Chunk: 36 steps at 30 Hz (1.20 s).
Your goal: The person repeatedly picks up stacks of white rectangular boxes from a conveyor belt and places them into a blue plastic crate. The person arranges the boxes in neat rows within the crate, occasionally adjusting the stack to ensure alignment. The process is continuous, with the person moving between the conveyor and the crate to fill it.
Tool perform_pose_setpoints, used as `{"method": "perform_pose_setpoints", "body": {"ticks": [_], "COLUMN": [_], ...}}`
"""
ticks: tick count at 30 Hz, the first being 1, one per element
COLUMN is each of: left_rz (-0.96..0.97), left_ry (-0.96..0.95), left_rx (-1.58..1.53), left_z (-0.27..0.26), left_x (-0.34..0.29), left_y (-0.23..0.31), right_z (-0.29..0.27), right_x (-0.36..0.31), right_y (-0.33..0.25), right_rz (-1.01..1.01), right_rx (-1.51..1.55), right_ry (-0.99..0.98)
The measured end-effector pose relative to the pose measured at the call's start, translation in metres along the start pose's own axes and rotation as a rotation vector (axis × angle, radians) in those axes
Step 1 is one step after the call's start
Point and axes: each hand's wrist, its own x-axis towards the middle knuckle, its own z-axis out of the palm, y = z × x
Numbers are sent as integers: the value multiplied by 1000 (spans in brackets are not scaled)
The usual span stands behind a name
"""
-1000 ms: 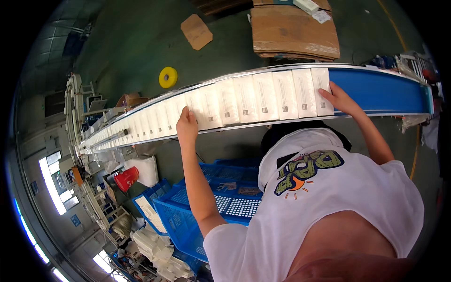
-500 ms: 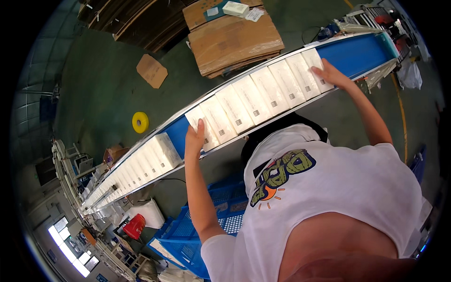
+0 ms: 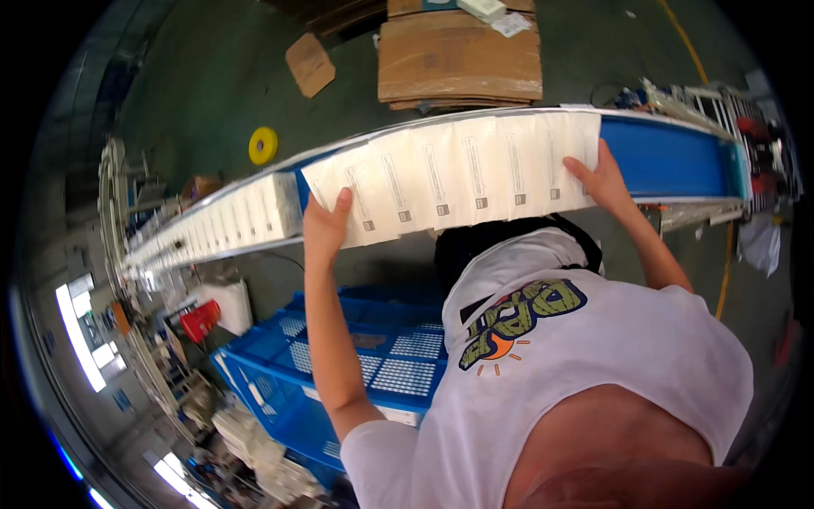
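Observation:
A row of several white rectangular packs [image 3: 441,174], each with a small dark printed square, is squeezed end to end between my two hands. My left hand [image 3: 326,227] presses the row's left end, thumb on the upper face and the other fingers mostly hidden behind the pack. At the right end, my right hand [image 3: 602,180] grips the last pack in the same way. The row overlaps the near rail of the blue conveyor belt [image 3: 670,161] and appears raised off it. Farther left on the conveyor, another line of white packs [image 3: 246,208] stands close together.
Blue perforated crates [image 3: 373,339] stand below the conveyor to the left. Beyond it are stacked flat cardboard [image 3: 462,59], a loose cardboard piece [image 3: 310,65] and a yellow tape roll [image 3: 263,145] on the floor. A red bag [image 3: 200,321] lies at the left.
Both hands have brought the gripped row nearer to me, and it now overlaps the conveyor's near rail. The whole view has also turned and shifted.

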Motion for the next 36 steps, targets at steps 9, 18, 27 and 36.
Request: {"method": "perform_pose_setpoints", "body": {"ticks": [9, 18, 27, 36], "left_rz": [-13, -277, -494, -813], "left_ry": [628, 1253, 1411, 826], "left_rx": [-72, -248, -463, -975], "left_z": [-100, -96, -57, -15], "left_x": [-165, -451, -691, -787], "left_y": [9, -69, -148, -291], "right_z": [51, 238, 330, 380], "right_x": [13, -107, -322, -422], "right_y": [-152, -251, -214, -87], "right_rz": [-514, -889, -1050, -675], "right_rx": [-157, -70, -188, -676], "right_ry": [-73, -691, -1134, -1326]}}
